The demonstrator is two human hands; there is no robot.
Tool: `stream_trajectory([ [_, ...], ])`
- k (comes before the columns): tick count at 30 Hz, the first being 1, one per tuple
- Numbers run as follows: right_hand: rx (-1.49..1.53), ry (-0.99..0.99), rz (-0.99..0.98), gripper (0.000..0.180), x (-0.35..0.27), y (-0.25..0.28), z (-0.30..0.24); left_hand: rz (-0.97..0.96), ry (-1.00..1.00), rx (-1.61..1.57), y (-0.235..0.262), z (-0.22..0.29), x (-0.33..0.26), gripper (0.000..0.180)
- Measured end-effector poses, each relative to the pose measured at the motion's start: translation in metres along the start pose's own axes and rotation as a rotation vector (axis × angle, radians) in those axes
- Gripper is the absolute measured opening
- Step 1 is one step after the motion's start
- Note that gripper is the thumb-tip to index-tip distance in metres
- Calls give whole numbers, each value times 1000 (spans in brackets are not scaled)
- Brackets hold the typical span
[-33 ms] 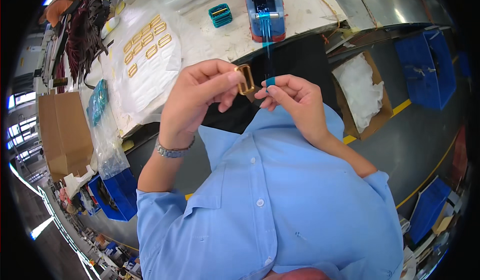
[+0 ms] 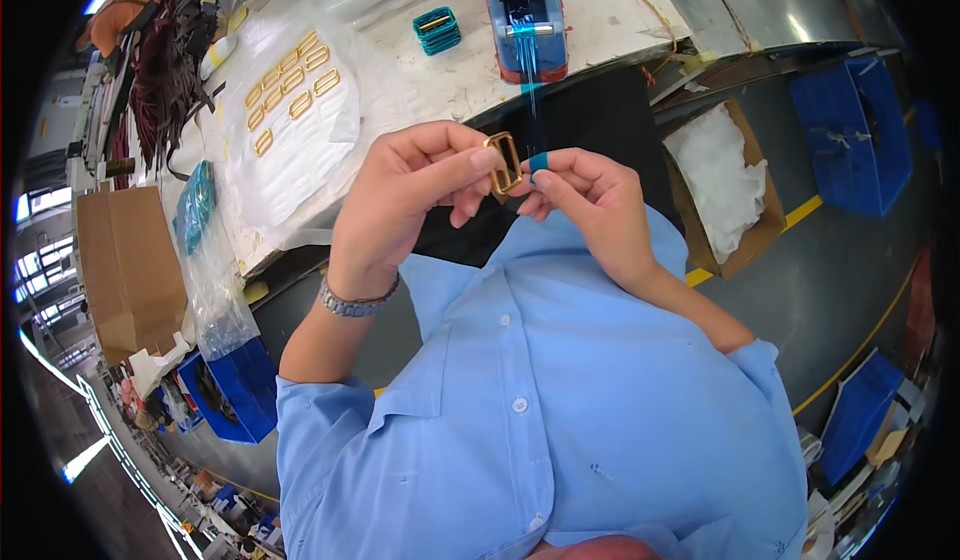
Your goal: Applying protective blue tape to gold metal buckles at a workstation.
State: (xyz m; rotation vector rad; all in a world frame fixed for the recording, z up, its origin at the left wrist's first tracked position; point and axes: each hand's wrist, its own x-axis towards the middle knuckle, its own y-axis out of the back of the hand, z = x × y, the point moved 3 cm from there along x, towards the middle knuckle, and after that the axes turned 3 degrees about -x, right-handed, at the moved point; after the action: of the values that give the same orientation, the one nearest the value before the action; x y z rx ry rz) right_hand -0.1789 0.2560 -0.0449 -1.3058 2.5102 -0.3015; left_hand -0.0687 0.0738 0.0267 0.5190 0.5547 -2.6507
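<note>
Pinched between the thumb and fingers of my left hand [image 2: 415,185] is a gold slide buckle [image 2: 506,164], a rectangular frame with a middle bar. Close beside it on the right, my right hand [image 2: 595,205] grips the end of a teal clear tape [image 2: 538,163]. That strip runs taut up to a blue tape dispenser [image 2: 518,55] at the table's edge. The buckle almost meets my right fingertips; I cannot tell whether it touches the tape. Left of the dispenser stands a stack of teal-wrapped buckles [image 2: 437,35]. Several loose gold buckles [image 2: 291,80] lie in rows on white sheeting [image 2: 290,175].
Dark maroon straps [image 2: 165,90] heap at the table's left end. Below them are a brown cardboard box [image 2: 130,270] and a plastic bag [image 2: 222,310]. On the right, a carton [image 2: 775,215] holds white wrapping, with a blue bin [image 2: 850,145] beyond it.
My left hand has shifted slightly right, bringing the buckle closer to my right fingers and turning it a little. My right hand stays nearly in place on the tape.
</note>
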Motion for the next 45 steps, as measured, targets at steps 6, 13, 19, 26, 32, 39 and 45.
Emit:
stream_trajectory([
  [6,-18,22,4,26,-4,1,-1,-7,-19,148,-15,-8,15,17],
  [13,-6,3,-2,29,-4,3,-4,-4,0,148,-19,-12,26,17],
  [19,-33,23,1,29,-5,5,-5,6,-1,165,-20,-15,30,17],
  [26,-111,18,3,30,-6,4,-10,-1,-15,163,-22,-17,31,17],
  [32,-92,24,2,30,-6,3,-9,-23,-13,113,-21,-14,31,17],
  [39,-101,5,-12,30,-7,4,-6,-4,-6,87,-19,-23,32,17],
  [45,6,15,32,27,-7,2,-4,22,-15,83,-19,-31,35,18],
])
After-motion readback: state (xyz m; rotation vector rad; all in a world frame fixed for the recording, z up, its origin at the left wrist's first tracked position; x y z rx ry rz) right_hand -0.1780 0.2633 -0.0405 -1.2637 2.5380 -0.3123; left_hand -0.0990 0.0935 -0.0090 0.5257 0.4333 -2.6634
